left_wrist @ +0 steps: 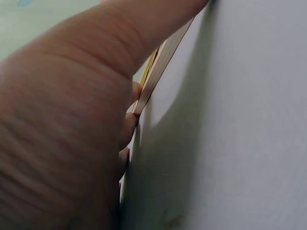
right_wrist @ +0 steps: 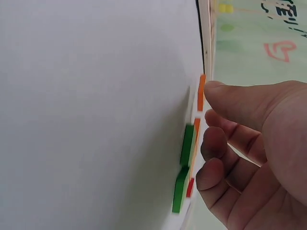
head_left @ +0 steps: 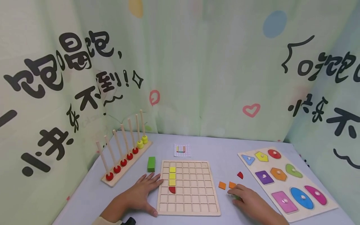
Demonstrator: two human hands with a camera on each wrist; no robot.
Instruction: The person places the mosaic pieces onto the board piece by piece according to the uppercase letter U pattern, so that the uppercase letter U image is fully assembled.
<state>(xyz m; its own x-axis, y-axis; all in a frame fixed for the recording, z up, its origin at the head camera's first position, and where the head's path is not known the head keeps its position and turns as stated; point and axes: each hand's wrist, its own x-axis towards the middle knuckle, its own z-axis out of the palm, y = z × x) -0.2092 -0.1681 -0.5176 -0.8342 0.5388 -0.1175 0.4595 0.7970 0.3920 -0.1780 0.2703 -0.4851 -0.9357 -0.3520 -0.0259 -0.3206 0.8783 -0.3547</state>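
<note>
My left hand (head_left: 142,192) lies at the left edge of a wooden grid board (head_left: 194,200), fingers spread and the thumb at its near corner. On the board, three yellow square tiles (head_left: 172,176) form a column, with a red quarter-round tile (head_left: 172,189) directly below. Right of the board, my right hand (head_left: 248,200) hovers low over loose tiles, fingers bent and apart from the thumb, nothing between them. Two green tiles (right_wrist: 187,144) lie beneath it, mostly hidden in the head view. Beside the fingertips are two orange square tiles (head_left: 222,185); another red quarter-round tile (head_left: 240,175) lies farther back.
A small pattern card (head_left: 182,150) lies behind the board. A green block (head_left: 151,164) sits at the board's back left, near a bead rack (head_left: 112,182) with upright pegs. A shape puzzle board (head_left: 277,185) with knobbed pieces lies at the right. Printed curtains surround the table.
</note>
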